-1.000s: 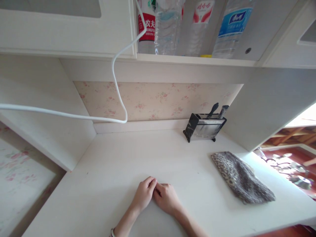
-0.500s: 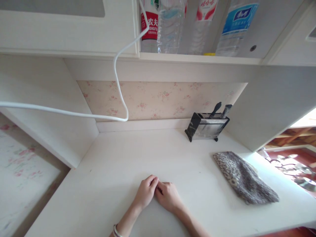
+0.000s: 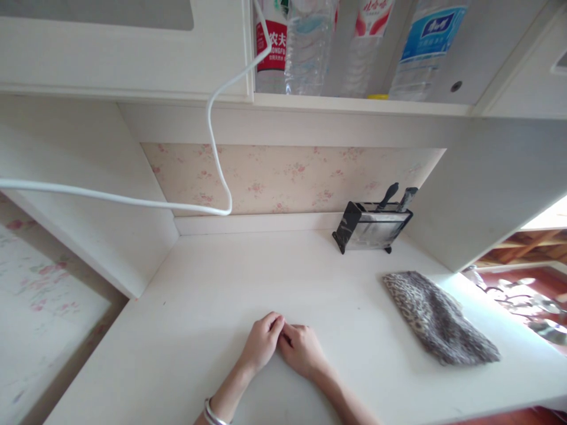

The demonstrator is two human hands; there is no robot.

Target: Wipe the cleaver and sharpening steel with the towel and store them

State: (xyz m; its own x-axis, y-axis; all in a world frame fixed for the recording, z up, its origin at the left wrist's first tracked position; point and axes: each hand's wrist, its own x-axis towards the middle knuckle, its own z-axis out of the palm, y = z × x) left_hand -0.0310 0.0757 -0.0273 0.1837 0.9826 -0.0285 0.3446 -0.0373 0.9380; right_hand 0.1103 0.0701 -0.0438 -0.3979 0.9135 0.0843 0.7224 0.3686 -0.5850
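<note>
Cloth (image 3: 440, 321) with a furry, grey-brown pile is seen laid flat near the right edge of the worktop (image 3: 221, 277). Pale, leopard-like spots are shown along its left side, while the rest is darker and plainer; its lower tip is pointed towards the front right corner. The left hand (image 3: 261, 341) and right hand (image 3: 303, 349) are rested between the left and right edges, well apart from the cloth. Both are loosely curled, with the fingers folded under, and are pressed together at their thumb sides. Whether anything is enclosed in the palms cannot be told. A silvery bangle (image 3: 208, 409) is worn on the left wrist. Near the back right corner, a black-framed rack (image 3: 376, 230) is placed, with two dark handles (image 3: 390, 194) raised above its top.
</note>
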